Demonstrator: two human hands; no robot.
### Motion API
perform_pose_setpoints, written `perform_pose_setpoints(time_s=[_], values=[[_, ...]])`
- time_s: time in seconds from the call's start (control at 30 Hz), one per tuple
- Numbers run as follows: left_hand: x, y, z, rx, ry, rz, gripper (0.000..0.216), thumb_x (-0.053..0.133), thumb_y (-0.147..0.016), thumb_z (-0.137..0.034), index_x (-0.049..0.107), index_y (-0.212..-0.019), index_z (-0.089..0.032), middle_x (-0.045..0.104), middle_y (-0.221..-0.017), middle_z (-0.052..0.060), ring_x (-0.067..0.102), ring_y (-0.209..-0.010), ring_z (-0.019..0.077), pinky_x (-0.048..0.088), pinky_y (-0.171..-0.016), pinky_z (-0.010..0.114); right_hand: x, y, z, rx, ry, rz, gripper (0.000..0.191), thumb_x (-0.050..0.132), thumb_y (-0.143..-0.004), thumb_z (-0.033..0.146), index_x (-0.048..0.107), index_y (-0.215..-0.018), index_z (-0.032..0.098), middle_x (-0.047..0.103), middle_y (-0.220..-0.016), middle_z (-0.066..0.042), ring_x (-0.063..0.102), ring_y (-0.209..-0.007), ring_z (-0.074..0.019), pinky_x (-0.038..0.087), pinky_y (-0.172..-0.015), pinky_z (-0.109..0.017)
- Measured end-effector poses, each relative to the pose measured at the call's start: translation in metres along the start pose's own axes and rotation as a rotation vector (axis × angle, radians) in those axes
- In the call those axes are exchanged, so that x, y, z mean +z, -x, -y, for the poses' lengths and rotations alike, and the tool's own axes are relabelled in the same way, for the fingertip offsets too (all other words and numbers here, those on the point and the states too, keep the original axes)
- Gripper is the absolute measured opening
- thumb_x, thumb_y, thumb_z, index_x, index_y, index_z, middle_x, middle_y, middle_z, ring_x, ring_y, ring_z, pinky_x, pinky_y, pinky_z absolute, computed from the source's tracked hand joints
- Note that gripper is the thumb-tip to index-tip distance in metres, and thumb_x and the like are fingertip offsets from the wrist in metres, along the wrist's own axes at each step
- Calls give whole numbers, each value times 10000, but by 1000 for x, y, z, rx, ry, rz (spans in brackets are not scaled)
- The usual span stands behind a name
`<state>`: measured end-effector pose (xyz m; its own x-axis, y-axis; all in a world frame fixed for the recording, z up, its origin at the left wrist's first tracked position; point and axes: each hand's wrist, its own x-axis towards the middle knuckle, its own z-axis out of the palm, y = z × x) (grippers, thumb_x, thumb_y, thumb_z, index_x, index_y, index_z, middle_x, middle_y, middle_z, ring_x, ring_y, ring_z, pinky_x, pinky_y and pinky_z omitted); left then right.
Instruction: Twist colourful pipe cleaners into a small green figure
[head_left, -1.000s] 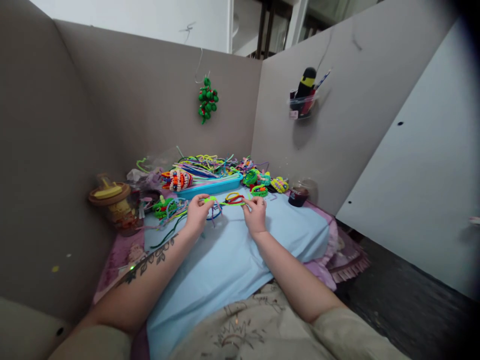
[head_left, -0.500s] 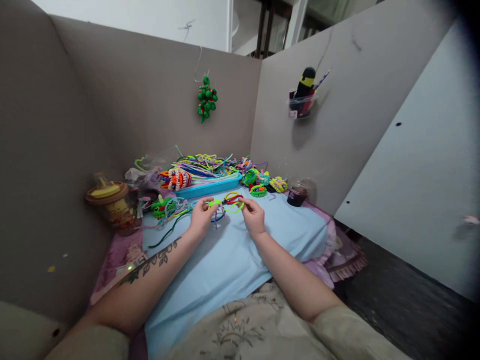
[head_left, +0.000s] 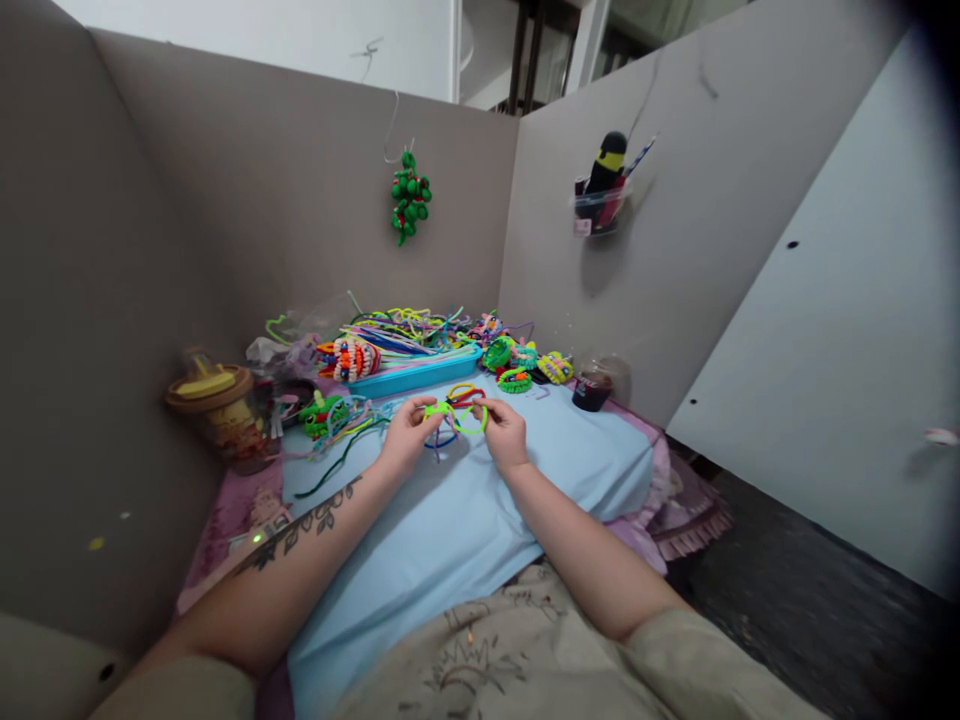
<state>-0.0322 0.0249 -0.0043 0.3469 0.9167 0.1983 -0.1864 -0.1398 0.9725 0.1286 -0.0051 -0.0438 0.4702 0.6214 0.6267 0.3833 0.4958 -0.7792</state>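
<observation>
My left hand (head_left: 410, 430) pinches a small neon green knotted cord piece (head_left: 436, 410) between thumb and fingers. From that piece a loose neon green cord (head_left: 472, 431) curves in a loop to my right hand (head_left: 502, 430), whose thumb and finger are closed on it. Purple and blue cords (head_left: 441, 441) hang below the knotted part. Just behind the hands lie scissors (head_left: 466, 393) with red and yellow handles, partly hidden. Several loose cords (head_left: 349, 452) lie to the left of my left hand.
A blue tray (head_left: 420, 378) heaped with colourful cords stands at the back. Around it are a striped woven piece (head_left: 354, 358), green woven pieces (head_left: 514, 380) and a yellow one (head_left: 555, 367). A lidded cup (head_left: 225, 410) stands left, a dark drink cup (head_left: 592, 390) right. Grey partitions enclose the table.
The neon green cord now forms a rounder, larger loop between my hands. My hands stay in nearly the same place, and the view has shifted slightly.
</observation>
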Motion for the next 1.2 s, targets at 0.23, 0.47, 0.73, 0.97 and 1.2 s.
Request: perform_pose_setpoints(time_s=[0.23,0.47,0.73,0.97,1.2], values=[[2,2,0,-26,83,77,448,733,-579,-313,551,-960,-164,662,-792,30,597,-696,128,414,-648,237,-2,4,13,-69,21,103,149,598,-751,297,687,-836,214,658,-810,-39,601,-774,-167,476,-751,-313],[2,1,4,6,114,78,427,723,-593,-278,541,-960,-156,665,-783,33,606,-694,129,435,-669,250,3,6,21,227,-215,235,194,664,-670,353,669,-773,189,665,-705,-23,595,-601,-154,480,-587,-284],[2,2,8,66,84,54,382,698,-623,-263,521,-946,-160,661,-775,29,614,-711,137,450,-693,264,5,9,28,430,-362,427,285,657,-673,405,543,-843,207,573,-605,35,486,-352,-93,318,-311,-204],[6,7,8,136,-2,22,335,674,-639,-260,526,-924,-164,645,-819,44,616,-742,152,467,-685,272,9,8,22,467,-511,424,429,717,-594,325,468,-929,225,580,-847,3,619,-591,-140,504,-489,-255],[4,3,6,171,-29,-90,331,678,-630,-262,537,-915,-169,632,-772,26,591,-682,130,436,-633,238,10,5,18,461,-458,278,435,716,-554,254,460,-903,217,576,-872,2,621,-554,-121,493,-474,-232]])
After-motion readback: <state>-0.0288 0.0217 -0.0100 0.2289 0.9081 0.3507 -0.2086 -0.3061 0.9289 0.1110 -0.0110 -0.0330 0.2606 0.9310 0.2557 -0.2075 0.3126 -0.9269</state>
